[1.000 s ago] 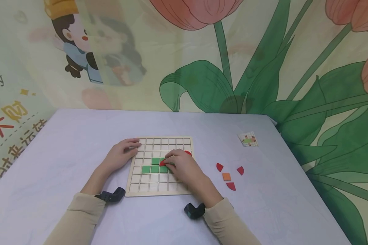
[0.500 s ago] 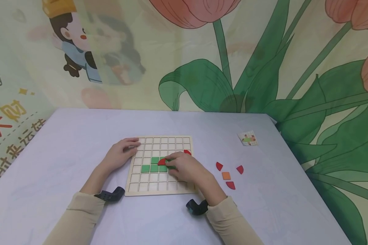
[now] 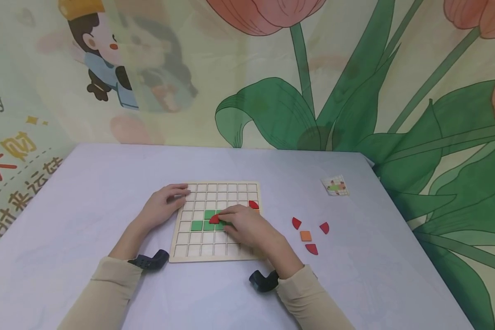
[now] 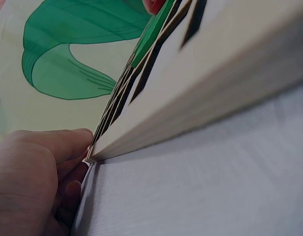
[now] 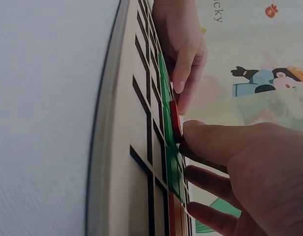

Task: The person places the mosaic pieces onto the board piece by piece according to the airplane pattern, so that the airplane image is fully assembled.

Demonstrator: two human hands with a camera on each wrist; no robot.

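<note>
A wooden grid board (image 3: 214, 261) lies on the white table, with several green square tiles (image 3: 196, 225) set in its middle cells. My right hand (image 3: 249, 225) is over the board and pinches a red quarter-round tile (image 3: 213, 220) between thumb and finger, just above the green tiles. In the right wrist view the held red tile (image 5: 175, 120) is at the fingertips, close to the green surface. My left hand (image 3: 165, 203) rests against the board's far left edge, fingers relaxed; the left wrist view shows its fingertips at the corner. My right hand hides part of the grid.
Right of the board lie red quarter-round tiles (image 3: 311, 249) around an orange square tile (image 3: 305, 236). A small pattern card (image 3: 335, 185) lies farther back. Another red tile (image 3: 253, 204) sits at the board's right side. A printed cloth (image 3: 181, 123) hangs behind the table.
My right hand, with the red tile pinched in it, has shifted slightly to the left over the green tiles. The left hand has stayed at the board's edge.
</note>
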